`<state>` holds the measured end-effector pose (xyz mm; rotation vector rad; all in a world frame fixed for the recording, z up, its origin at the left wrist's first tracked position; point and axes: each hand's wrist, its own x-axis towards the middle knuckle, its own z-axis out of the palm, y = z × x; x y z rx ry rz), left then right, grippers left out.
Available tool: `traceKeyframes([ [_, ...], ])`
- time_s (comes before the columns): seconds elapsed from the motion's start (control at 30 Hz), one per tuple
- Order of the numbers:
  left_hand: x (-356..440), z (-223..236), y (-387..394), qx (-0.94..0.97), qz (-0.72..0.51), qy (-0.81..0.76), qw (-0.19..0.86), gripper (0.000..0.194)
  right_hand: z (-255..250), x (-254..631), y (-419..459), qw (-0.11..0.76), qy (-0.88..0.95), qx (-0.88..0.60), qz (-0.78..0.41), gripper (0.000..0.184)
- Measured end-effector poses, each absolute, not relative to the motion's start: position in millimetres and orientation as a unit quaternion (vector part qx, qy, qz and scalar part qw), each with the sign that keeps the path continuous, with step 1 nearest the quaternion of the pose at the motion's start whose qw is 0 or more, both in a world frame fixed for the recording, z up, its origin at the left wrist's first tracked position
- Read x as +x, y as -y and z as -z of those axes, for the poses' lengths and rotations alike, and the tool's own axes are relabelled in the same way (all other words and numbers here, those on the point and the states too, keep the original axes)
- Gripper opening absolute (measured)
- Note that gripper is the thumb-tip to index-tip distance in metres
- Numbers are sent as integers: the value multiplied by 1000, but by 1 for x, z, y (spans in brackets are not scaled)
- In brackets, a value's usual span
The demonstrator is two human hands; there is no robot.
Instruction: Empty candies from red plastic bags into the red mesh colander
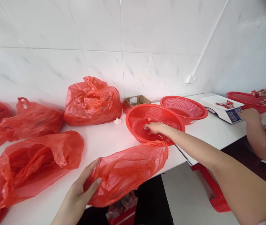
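Observation:
My left hand [82, 184] grips the near left end of a red plastic bag [125, 170], thumb in front and fingers behind. The bag lies on its side at the table's front edge, its handle loop touching the rim of a red perforated basket [130, 126]. Inside that basket is my right hand [155, 128], fingers curled down near the bottom. Small red-and-white wrapped packets [161, 136] lie around it. What its fingertips hold is too small to make out.
Other red bags [93, 100] stand left, one open bag [36, 162] nearest. A cardboard box [137, 100], a second basket [184, 107] and a digital scale [224, 104] holding packets line the wall. A co-worker's hands [251, 116] are at the scale and a far basket [243, 98]. A red stool [214, 190] stands below.

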<state>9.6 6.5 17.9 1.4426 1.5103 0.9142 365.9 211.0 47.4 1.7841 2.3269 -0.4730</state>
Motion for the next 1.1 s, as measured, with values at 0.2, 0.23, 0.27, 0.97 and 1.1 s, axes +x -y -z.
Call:
traceKeyframes([
  [0.2, 11, -14, -8, 529, -399, -598, 452, 67, -75, 358, -199, -35, -802, 559, 207, 32],
  [0.23, 12, -13, -8, 522, -403, -595, 459, 67, -85, 352, -189, -91, -806, 538, 230, 35],
  [0.27, 13, -11, -9, 513, -407, -593, 468, 67, -93, 344, -178, -149, -808, 503, 266, 37],
  [0.97, 23, 0, -8, 307, -533, -513, 599, 71, -96, 379, -179, -49, -772, 611, 169, 53],
  [1.1, 23, 1, -7, 301, -534, -523, 592, 73, -60, 428, -225, 100, -704, 685, 159, 92],
])
